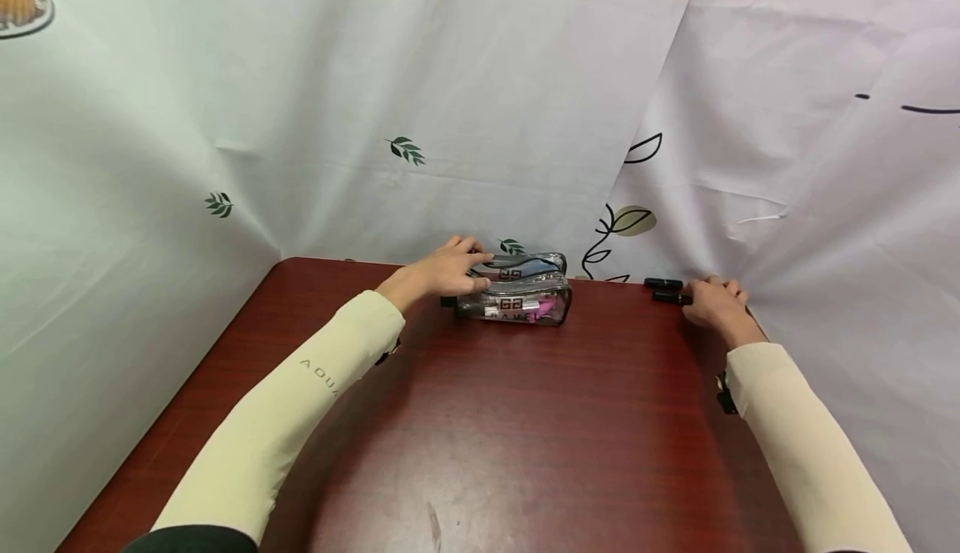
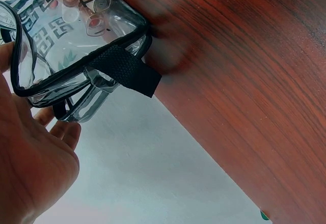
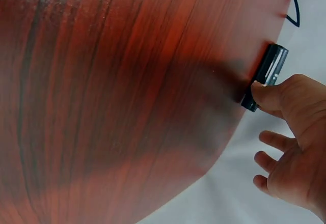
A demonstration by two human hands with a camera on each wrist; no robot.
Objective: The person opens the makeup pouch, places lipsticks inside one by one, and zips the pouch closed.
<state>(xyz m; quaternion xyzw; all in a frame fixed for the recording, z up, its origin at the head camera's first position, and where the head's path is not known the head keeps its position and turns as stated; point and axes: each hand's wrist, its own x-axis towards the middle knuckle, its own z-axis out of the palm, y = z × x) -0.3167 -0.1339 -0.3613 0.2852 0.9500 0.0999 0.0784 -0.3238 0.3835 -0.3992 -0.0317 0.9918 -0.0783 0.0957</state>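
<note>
A clear pouch (image 1: 517,290) with black trim and printed lettering stands near the table's back edge. Through its wall show a pink item and small tubes. My left hand (image 1: 450,269) holds it by its left end; in the left wrist view the thumb lies on one side and the other fingers reach behind. To the right, two short black tubes (image 1: 663,284) lie close together by the back edge. My right hand (image 1: 716,303) pinches a black tube (image 3: 265,76) at one end between thumb and forefinger, the other fingers held loosely away.
The reddish-brown wooden table (image 1: 525,419) ends at a white printed curtain (image 1: 487,119) behind and on both sides. A black strap tab (image 2: 130,71) sticks out from the pouch's end. The right hand is close to the table's back right corner.
</note>
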